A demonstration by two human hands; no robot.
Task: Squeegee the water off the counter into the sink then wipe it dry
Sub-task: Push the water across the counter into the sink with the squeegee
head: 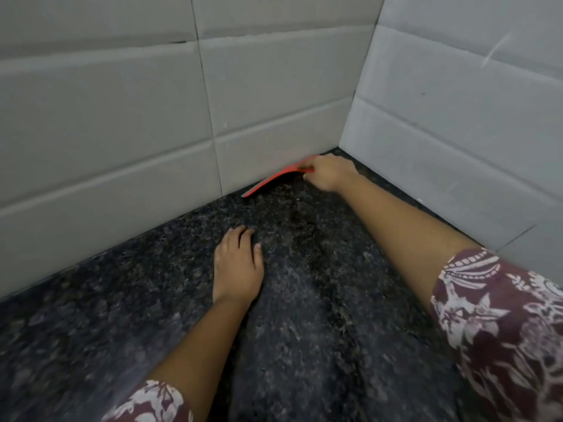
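Observation:
A red squeegee (275,179) lies with its blade along the foot of the back wall, near the far corner of the dark speckled granite counter (122,315). My right hand (329,173) is closed on the squeegee's right end, arm stretched out to the corner. My left hand (237,266) rests palm down on the counter nearer to me, fingers bent, holding nothing. The counter surface shows dull wet streaks in front of the squeegee. No sink and no cloth are in view.
Grey tiled walls (122,117) meet at a corner at the far right, closing in the counter on the back and right sides (457,132). Patterned maroon sleeves cover both upper arms.

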